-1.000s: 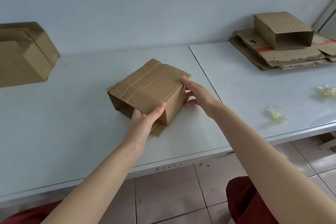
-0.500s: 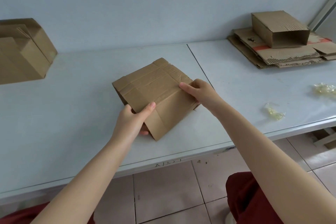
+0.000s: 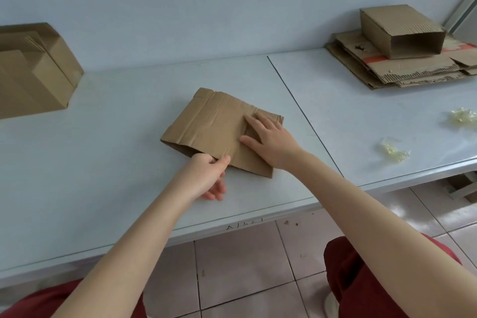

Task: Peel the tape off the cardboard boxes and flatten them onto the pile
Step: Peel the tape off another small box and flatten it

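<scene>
A brown cardboard box (image 3: pixel 211 126) lies pressed flat on the white table (image 3: pixel 108 152), near its middle. My right hand (image 3: pixel 268 141) rests on the box's right half with fingers straight, pressing it down. My left hand (image 3: pixel 206 175) pinches the box's near edge between thumb and fingers. At the far right lies the pile of flattened cardboard (image 3: pixel 413 70), with an open-ended box (image 3: pixel 402 31) standing on top of it.
More cardboard boxes (image 3: pixel 33 70) stand at the far left against the wall. Two crumpled wads of clear tape (image 3: pixel 395 151) (image 3: pixel 462 116) lie on the table's right part. A seam (image 3: pixel 302 111) divides the two tabletops. Tiled floor shows below the front edge.
The box has gone from a standing open tube to lying flat. My right hand moved from its side onto its top, and my left hand shifted to the near edge.
</scene>
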